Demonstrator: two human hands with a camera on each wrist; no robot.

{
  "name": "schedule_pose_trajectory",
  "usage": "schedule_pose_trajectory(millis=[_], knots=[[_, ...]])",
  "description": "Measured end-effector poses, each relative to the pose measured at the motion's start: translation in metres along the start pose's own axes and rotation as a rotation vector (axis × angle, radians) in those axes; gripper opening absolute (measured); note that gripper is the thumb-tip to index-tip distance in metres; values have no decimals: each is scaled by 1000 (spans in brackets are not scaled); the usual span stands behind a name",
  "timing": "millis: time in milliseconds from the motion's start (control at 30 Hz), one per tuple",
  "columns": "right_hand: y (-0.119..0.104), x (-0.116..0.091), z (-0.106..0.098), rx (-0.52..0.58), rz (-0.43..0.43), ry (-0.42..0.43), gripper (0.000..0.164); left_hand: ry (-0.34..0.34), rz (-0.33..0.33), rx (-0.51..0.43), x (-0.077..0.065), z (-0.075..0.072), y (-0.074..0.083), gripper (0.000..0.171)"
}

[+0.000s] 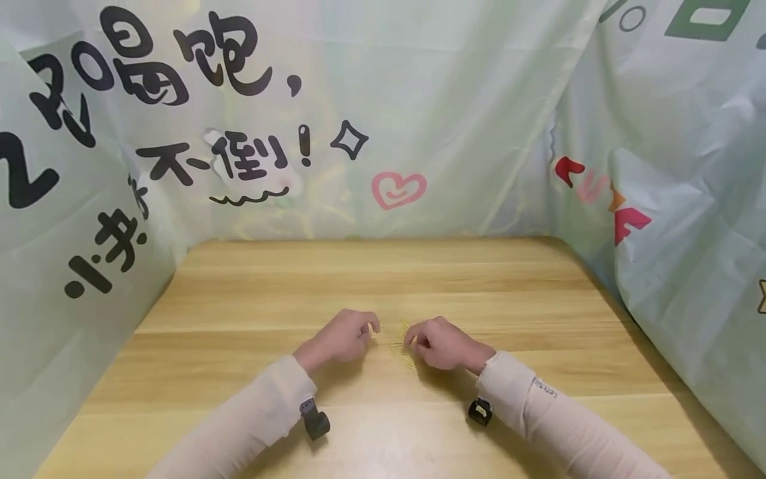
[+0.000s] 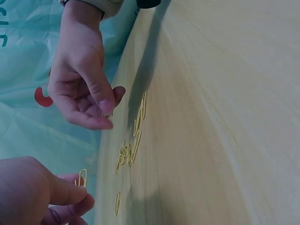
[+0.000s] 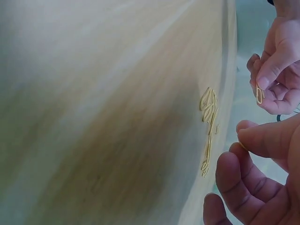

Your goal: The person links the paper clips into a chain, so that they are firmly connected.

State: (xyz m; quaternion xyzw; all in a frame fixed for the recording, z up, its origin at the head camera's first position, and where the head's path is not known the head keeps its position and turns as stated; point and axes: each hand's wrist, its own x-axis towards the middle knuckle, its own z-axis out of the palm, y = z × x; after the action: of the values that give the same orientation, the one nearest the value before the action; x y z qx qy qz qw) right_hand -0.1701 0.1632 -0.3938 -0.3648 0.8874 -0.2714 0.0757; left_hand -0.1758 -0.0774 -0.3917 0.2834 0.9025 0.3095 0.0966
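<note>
My left hand [image 1: 347, 336] pinches a gold paper clip [image 2: 83, 177] between thumb and fingertips, its loop sticking out. Across from it, my right hand [image 1: 441, 342] holds another small paper clip [image 3: 242, 146] between thumb and index finger, mostly hidden by the fingertips. Between and below the hands lies a loose cluster of gold paper clips [image 3: 208, 105], some overlapping. In the left wrist view, one single paper clip [image 2: 117, 204] lies apart from that cluster. Both hands are just above the table, and the held clips do not touch each other.
The wooden table [image 1: 383, 279] has a light grain and rounded far corners. Pale green printed curtain [image 1: 455, 120] hangs behind it and along both sides. A small black camera [image 1: 314, 419] is strapped to the left wrist, another black device [image 1: 480, 412] to the right.
</note>
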Motion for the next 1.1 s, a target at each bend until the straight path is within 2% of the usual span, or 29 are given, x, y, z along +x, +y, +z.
schedule_pose_trajectory(millis=[300, 500, 633, 700, 900, 1100], knots=[[1, 2, 1, -16, 23, 24, 15, 15, -17, -17, 1, -2, 3, 24], [0, 3, -5, 5, 30, 39, 5, 36, 14, -11, 3, -4, 6, 13], [-1, 5, -10, 24, 49, 51, 10, 61, 35, 9, 5, -6, 6, 8], [-3, 5, -10, 38, 54, 64, 12, 62, 25, 5, 4, -7, 7, 7], [-3, 6, -6, 23, -8, 139, 5, 50, 21, -52, -2, -4, 6, 9], [-5, 10, -11, -12, -31, 229, 9, 72, 7, -60, 0, -8, 8, 10]])
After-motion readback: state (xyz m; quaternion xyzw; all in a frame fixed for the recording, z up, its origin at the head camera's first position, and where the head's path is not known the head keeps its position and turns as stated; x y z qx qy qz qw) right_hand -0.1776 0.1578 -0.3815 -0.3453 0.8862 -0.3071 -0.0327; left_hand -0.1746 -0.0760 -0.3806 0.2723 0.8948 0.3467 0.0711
